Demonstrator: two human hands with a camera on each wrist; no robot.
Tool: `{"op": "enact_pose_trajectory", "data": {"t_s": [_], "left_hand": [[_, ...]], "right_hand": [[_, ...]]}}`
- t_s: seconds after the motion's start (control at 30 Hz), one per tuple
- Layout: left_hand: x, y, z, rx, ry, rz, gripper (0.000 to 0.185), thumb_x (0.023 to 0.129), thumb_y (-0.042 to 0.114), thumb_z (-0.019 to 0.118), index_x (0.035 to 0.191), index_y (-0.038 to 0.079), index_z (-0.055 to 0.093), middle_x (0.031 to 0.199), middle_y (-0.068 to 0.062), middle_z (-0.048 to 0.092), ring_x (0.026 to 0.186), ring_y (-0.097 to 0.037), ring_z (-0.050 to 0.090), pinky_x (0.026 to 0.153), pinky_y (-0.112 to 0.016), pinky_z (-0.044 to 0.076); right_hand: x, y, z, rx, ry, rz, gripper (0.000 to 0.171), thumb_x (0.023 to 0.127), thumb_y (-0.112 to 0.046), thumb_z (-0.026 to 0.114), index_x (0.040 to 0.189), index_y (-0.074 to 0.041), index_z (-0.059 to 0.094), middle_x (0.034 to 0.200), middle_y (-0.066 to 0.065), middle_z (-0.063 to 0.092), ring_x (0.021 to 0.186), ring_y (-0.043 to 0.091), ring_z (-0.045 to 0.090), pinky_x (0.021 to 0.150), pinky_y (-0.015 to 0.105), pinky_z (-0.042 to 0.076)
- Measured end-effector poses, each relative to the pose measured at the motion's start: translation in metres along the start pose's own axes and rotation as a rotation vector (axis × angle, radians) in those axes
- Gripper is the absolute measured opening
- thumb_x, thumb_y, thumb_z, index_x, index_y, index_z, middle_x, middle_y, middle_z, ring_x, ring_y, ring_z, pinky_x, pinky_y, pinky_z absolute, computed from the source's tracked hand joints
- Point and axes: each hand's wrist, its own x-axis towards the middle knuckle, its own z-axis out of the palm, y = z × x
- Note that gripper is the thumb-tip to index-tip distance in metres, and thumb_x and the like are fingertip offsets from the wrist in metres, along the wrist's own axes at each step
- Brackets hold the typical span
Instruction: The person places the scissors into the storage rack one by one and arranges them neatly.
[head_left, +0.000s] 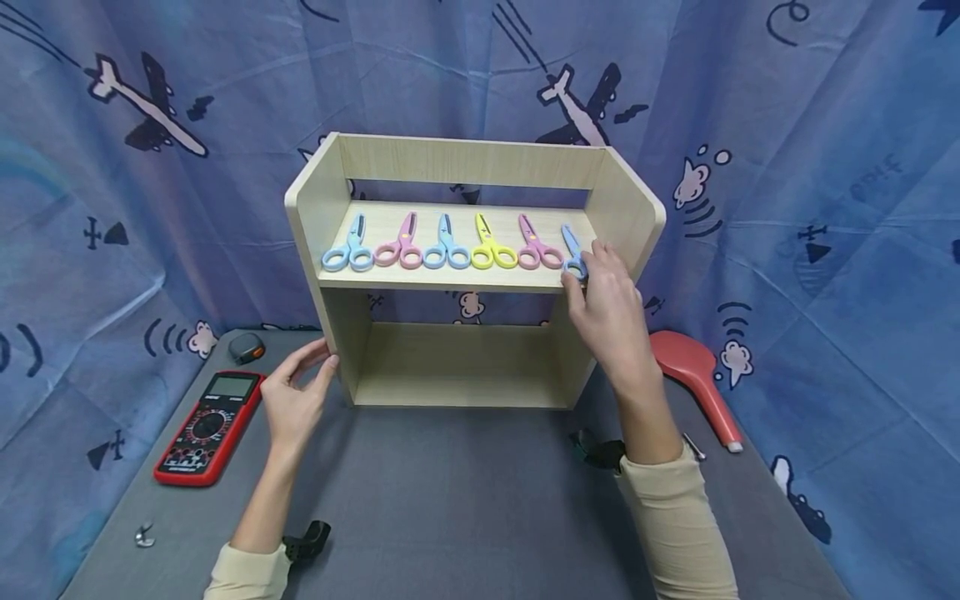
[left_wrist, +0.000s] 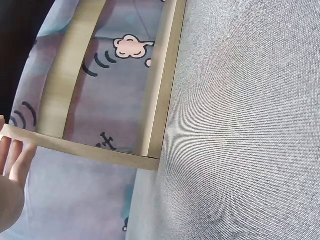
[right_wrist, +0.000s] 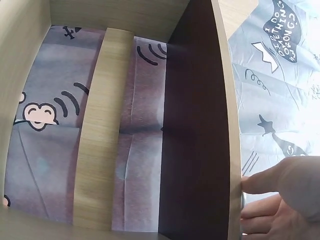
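Observation:
A light wooden two-level shelf unit (head_left: 465, 282) stands on the grey table (head_left: 465, 500). On its upper board lie several child scissors in a row, handles forward: blue (head_left: 348, 250), pink (head_left: 400, 247), blue, yellow (head_left: 491, 248), pink and blue. My right hand (head_left: 587, 265) is at the rightmost blue scissors (head_left: 573, 250), with lightly bent fingers on its handle and the thumb at the board's front edge. My left hand (head_left: 318, 357) touches the lower front edge of the left side panel with relaxed fingers. The right wrist view shows my fingertips (right_wrist: 250, 186) against the panel edge (right_wrist: 230, 125).
A red multimeter (head_left: 210, 425) lies at the table's left, with a dark round object (head_left: 246, 347) behind it. A red scoop-like tool (head_left: 693, 375) lies to the right of the shelf. Small metal bits (head_left: 144, 535) sit near the front left. A blue airplane-print curtain (head_left: 810, 208) hangs behind.

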Motion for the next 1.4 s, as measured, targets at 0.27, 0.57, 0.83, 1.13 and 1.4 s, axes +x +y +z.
{"op": "enact_pose_trajectory", "data": {"t_s": [0.27, 0.57, 0.83, 1.13, 1.4], "left_hand": [[0.0, -0.001, 0.001, -0.013, 0.0, -0.008, 0.03, 0.095, 0.0, 0.081, 0.125, 0.002, 0.079, 0.118, -0.029, 0.078, 0.1, 0.004, 0.075, 0.085, -0.013, 0.063], [0.0, 0.0, 0.001, -0.015, -0.001, 0.001, 0.03, 0.095, -0.001, 0.081, 0.125, 0.0, 0.079, 0.119, -0.03, 0.078, 0.1, 0.004, 0.075, 0.085, -0.012, 0.063], [0.0, 0.001, 0.0, -0.007, 0.001, -0.005, 0.031, 0.095, -0.002, 0.081, 0.126, 0.0, 0.078, 0.12, -0.03, 0.078, 0.101, 0.004, 0.075, 0.086, -0.011, 0.062], [0.001, 0.0, -0.002, 0.006, -0.01, -0.002, 0.032, 0.095, -0.001, 0.081, 0.126, 0.001, 0.078, 0.12, -0.028, 0.078, 0.102, 0.004, 0.075, 0.086, -0.011, 0.062], [-0.001, 0.002, -0.008, 0.02, -0.057, 0.004, 0.036, 0.095, -0.002, 0.08, 0.13, 0.002, 0.077, 0.124, -0.027, 0.077, 0.106, 0.003, 0.074, 0.089, -0.011, 0.062]], "right_hand": [[-0.01, 0.004, 0.006, 0.057, 0.181, -0.114, 0.035, 0.104, -0.007, 0.07, 0.135, 0.008, 0.071, 0.147, 0.025, 0.068, 0.145, 0.043, 0.061, 0.125, 0.062, 0.047], [-0.014, 0.011, 0.005, 0.044, 0.149, -0.156, 0.035, 0.104, -0.01, 0.068, 0.134, 0.008, 0.072, 0.142, 0.026, 0.071, 0.137, 0.044, 0.067, 0.121, 0.062, 0.052], [-0.008, 0.011, 0.005, -0.061, -0.017, -0.111, 0.057, 0.108, -0.03, 0.063, 0.15, 0.009, 0.058, 0.164, 0.027, 0.051, 0.159, 0.045, 0.044, 0.138, 0.058, 0.025], [-0.004, 0.012, 0.011, -0.11, -0.046, -0.115, 0.069, 0.109, -0.04, 0.059, 0.154, 0.012, 0.05, 0.169, 0.03, 0.043, 0.165, 0.046, 0.031, 0.141, 0.059, 0.016], [-0.012, 0.015, 0.009, -0.022, 0.049, -0.17, 0.068, 0.107, -0.036, 0.065, 0.157, 0.007, 0.048, 0.171, 0.026, 0.042, 0.167, 0.042, 0.029, 0.142, 0.055, 0.015]]}}
